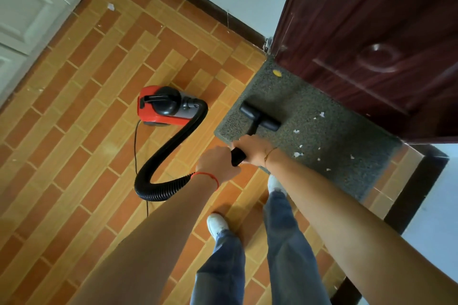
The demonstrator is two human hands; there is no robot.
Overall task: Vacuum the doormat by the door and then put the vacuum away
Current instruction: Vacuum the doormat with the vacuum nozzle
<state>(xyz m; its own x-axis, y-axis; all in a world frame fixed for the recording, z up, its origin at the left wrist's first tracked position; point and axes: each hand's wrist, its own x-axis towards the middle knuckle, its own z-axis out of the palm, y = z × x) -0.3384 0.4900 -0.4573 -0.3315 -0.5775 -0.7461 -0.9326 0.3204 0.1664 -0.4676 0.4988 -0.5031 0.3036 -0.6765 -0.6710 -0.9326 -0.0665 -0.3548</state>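
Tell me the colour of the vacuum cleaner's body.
Red with black and grey parts, vacuum body, head view.

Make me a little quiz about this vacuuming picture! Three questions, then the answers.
1. True or false: the floor head rests on the doormat.
2. What colour is the vacuum body: A red, B green, C yellow?
3. Fill in: both the left hand and right hand grip the black ____.

Key: 1 true. 2 A. 3 wand; white paper scraps and a yellow bit remain on the mat.
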